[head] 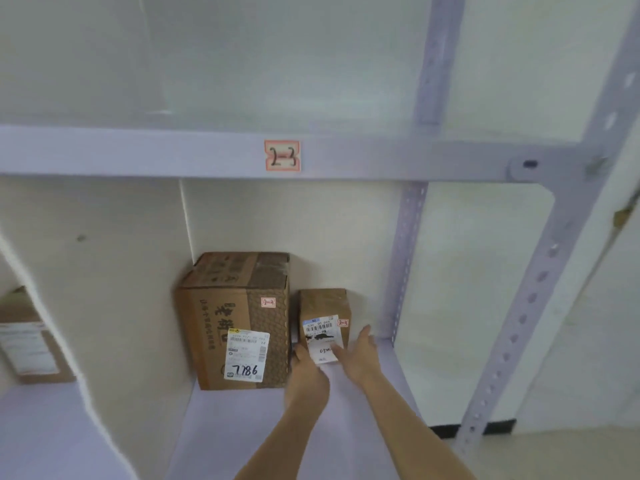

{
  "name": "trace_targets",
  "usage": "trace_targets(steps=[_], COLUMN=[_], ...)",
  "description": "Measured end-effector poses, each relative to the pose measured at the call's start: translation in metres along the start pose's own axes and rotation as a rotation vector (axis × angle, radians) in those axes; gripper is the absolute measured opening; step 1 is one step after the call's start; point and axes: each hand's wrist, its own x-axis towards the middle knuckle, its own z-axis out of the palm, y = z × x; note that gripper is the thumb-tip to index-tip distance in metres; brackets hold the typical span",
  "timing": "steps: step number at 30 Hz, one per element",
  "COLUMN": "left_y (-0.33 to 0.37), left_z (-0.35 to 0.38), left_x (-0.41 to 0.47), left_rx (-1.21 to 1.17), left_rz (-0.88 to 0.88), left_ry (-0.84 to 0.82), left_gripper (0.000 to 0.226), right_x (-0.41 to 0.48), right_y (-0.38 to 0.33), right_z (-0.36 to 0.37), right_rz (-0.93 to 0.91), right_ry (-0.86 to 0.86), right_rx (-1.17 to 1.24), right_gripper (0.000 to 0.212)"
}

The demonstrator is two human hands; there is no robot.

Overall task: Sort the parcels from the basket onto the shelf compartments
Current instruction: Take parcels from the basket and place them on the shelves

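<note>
1. Two hands meet at the small parcel. The right hand lays straight, slightly spread fingers against its front right edge. The left hand has bent fingers at its lower left corner; I cannot tell whether they grip.
2. Parcel stands upright on the shelf, in the bay under tag 2-3, white label facing out.
3. Big box stands just left across a narrow gap; bare board runs right to the post.
4. Third box sits in the next bay left, behind a white divider.
</note>
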Motion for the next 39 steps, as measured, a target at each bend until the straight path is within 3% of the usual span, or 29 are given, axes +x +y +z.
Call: trace_targets(steps=[8,15,21,28,39], left_y=[0.07,0.121,0.114,0.067,-0.078], left_z=[-0.096,-0.195,-0.261,-0.315,-0.478], left_x=[-0.051,-0.15,-0.206,-0.254,-0.335], left_rx=[0.193,0.412,0.487,0.435,0.398], left_rz=[0.062,0.03,0.006,-0.176,-0.424], left_ry=[-0.272,-0.458,-0.516,-0.365,-0.161], left_gripper=[0.061,0.071,0.073,0.072,0.073], right_x=[-0.09,-0.187,-0.243,-0.27,-0.391], right_y=[-0.072,-0.135,-0.172,-0.208,-0.316], right_z=[-0.094,-0.157,-0.172,-0.122,0.062], right_rz=[0.063,0.142,0.177,0.036,-0.231], right_ry=[-0.229,-0.423,-0.534,-0.676,-0.901], right_rx=[-0.45,-0.517,-0.579,-0.677,-0.811], right_gripper=[0.09,0.086,0.087,0.082,0.078])
